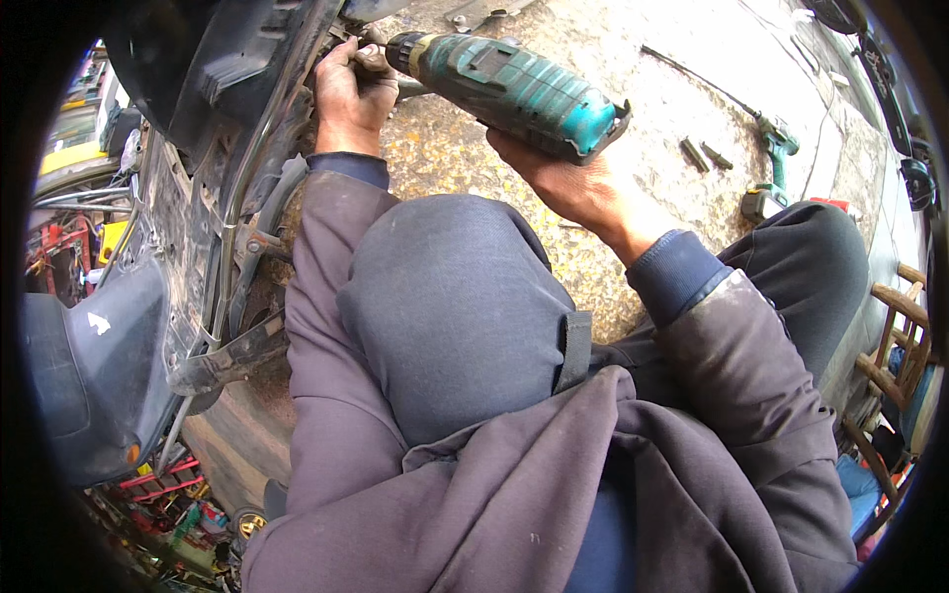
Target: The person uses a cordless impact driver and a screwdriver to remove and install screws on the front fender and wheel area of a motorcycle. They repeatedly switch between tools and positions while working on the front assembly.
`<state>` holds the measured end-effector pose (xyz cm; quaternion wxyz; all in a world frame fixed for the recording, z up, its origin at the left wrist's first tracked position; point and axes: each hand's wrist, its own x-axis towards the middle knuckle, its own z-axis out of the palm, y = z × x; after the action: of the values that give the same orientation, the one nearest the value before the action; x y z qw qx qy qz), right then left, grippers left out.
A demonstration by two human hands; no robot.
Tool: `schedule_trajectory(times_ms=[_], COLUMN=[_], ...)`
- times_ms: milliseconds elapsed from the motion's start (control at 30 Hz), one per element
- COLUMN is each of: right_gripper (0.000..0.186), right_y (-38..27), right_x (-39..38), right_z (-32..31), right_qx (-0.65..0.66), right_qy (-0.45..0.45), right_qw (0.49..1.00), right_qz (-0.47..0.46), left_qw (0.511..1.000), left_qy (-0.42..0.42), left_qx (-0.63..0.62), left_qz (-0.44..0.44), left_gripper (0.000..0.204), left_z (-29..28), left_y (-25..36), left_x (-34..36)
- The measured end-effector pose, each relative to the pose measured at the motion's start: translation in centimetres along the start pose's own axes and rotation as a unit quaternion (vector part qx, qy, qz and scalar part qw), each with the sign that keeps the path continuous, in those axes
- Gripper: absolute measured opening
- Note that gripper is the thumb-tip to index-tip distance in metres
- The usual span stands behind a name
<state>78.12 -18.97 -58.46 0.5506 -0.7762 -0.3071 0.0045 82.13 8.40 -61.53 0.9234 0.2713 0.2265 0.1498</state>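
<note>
Gripping a teal cordless drill (514, 91) at twelve o'clock, the right hand (563, 173) is closed underneath it, its nose at the scooter frame (247, 168); the left hand (351, 94) curls around the fitting there. Fastening looks underway, unfinished.

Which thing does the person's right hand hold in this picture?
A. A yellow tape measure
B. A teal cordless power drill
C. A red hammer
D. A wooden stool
B: the right hand grips the teal cordless power drill from below, its nose pointing toward the left hand at the dark vehicle frame.
</note>
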Motion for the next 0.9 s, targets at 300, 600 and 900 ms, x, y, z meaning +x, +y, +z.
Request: schedule_trajectory(times_ms=[300, 600, 900], right_gripper=[0.026, 0.028, 0.022], right_y=[-0.9, -1.0, -0.5], right_x=[0.5, 0.8, 0.8], right_z=[-0.2, -0.1, 1.0], right_qx=[-0.055, -0.052, -0.025], right_qy=[-0.023, -0.023, 0.010], right_qw=[0.998, 0.998, 0.999], right_qz=[-0.024, -0.021, 0.018], left_qw=[0.998, 0.998, 0.997], left_qy=[-0.004, -0.002, 0.014], left_qx=[-0.060, 0.051, 0.063], left_qz=[-0.015, 0.022, 0.039], left_gripper=[0.015, 0.015, 0.013], left_z=[-0.6, -1.1, -0.9], left_y=[0.4, 0.0, -0.4], left_x=[0.5, 1.0, 1.0])
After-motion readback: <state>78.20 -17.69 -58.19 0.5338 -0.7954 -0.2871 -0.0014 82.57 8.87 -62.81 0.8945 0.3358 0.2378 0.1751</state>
